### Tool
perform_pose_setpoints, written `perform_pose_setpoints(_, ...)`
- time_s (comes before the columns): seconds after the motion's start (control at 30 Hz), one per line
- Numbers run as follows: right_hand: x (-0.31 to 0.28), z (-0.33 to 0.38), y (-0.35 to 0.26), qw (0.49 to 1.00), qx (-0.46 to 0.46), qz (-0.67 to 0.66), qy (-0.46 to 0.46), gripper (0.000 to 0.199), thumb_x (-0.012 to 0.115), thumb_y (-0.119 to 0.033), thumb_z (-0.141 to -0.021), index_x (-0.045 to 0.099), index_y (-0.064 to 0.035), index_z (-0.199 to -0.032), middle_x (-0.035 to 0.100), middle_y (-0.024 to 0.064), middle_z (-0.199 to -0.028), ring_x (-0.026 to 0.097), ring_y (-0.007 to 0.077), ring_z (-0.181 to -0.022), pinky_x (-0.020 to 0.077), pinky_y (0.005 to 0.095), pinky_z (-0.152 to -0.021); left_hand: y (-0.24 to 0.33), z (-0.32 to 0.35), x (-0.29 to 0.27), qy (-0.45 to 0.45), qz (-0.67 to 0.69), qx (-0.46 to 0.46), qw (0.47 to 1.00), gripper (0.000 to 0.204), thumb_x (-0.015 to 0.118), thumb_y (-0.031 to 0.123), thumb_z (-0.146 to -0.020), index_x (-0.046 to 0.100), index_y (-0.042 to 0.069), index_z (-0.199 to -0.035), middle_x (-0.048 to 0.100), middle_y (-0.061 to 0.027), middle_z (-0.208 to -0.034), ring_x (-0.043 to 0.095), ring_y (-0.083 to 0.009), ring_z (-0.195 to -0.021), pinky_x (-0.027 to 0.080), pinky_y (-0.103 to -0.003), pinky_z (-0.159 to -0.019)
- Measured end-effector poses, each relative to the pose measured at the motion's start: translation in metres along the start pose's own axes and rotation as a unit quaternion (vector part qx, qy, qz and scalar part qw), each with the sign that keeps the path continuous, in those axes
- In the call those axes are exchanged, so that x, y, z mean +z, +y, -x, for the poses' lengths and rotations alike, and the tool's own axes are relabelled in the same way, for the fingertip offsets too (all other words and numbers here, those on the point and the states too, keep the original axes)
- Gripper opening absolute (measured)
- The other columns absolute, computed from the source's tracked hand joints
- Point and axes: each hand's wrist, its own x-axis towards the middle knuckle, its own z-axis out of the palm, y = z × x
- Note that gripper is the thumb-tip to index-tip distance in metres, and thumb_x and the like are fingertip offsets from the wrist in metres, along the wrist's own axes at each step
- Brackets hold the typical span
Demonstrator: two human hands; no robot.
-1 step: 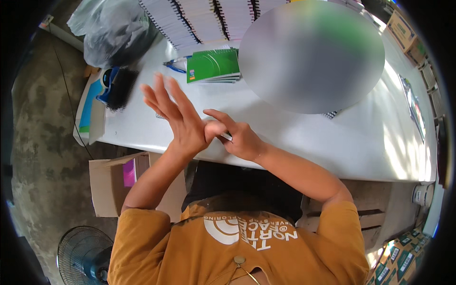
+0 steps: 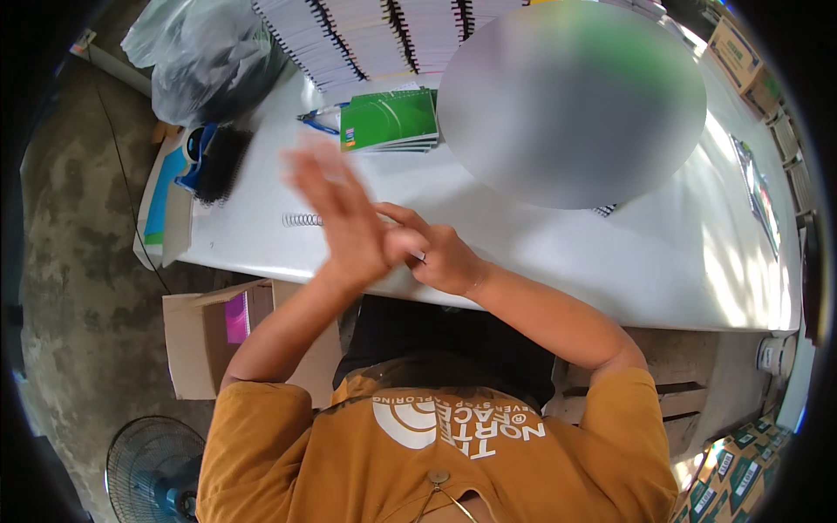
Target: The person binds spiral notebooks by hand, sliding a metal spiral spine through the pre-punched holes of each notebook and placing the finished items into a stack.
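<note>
Over the near edge of the white table, my left hand is raised with its fingers stretched out, smeared by motion. Its thumb meets my right hand, whose fingers are curled around something small and whitish that I cannot make out. A wire spiral coil lies on the table just left of my left hand. Beyond the hands sits a small stack of green spiral notebooks. Blue-handled pliers rest at its left side.
Rows of spiral-bound notebooks line the far side. A grey plastic bag and a bundle of black coils are at left. An open cardboard box stands below the table; a fan is lower left. A blurred oval hides the far right.
My left hand has tilted to the right, its fingers shifting toward the right hand. More of the wire coil now shows beside it. My right hand stays nearly in place.
</note>
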Motion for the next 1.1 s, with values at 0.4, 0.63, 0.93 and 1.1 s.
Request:
perform_pose_setpoints(0.4,-0.004,-0.010,0.016,0.994,0.096,-0.046,0.013,0.063,0.057,0.003,-0.080,0.021,-0.0102,-0.130,0.060,0.0175,-0.098,0.060,0.0373,-0.092,0.0473,0.0396,-0.077,-0.001,-0.021,-0.025,-0.100,0.204,-0.072,0.971,0.027,0.068,0.009,-0.075,0.060,0.012,-0.101,0.063,0.0013,-0.095,0.058,-0.0148,-0.085,0.032,-0.035,-0.087)
perform_pose_setpoints(0.63,0.003,-0.010,0.023,0.997,-0.008,-0.025,0.068,0.063,0.055,0.004,-0.081,0.019,-0.0096,-0.130,0.059,0.0168,-0.091,0.062,0.0337,-0.087,0.0467,0.0370,-0.076,-0.013,-0.042,-0.031,-0.138,0.152,0.002,0.979,0.019,0.068,0.011,-0.073,0.060,0.011,-0.090,0.060,-0.0001,-0.082,0.058,-0.0186,-0.079,0.037,-0.034,-0.082)
perform_pose_setpoints(0.93,-0.055,-0.007,-0.050,0.982,-0.086,0.015,0.168,0.056,0.055,0.002,-0.081,0.025,-0.0076,-0.127,0.055,0.0143,-0.087,0.059,0.0261,-0.078,0.0461,0.0334,-0.072,-0.029,-0.109,-0.078,-0.048,0.213,-0.033,0.975,0.067,0.078,0.040,-0.056,0.057,0.010,-0.112,0.060,-0.0033,-0.103,0.056,-0.0241,-0.093,0.037,-0.036,-0.084)
perform_pose_setpoints(1.1,-0.140,-0.020,-0.140,0.831,-0.294,-0.166,0.443,0.019,0.046,-0.013,-0.094,0.043,-0.0049,-0.112,0.049,0.0000,-0.088,0.043,0.0030,-0.077,0.0374,0.0180,-0.071,0.001,-0.183,-0.074,0.142,0.614,-0.180,0.755,0.057,0.075,0.012,-0.071,0.046,0.000,-0.119,0.053,-0.0143,-0.116,0.052,-0.0221,-0.105,0.042,-0.030,-0.088)
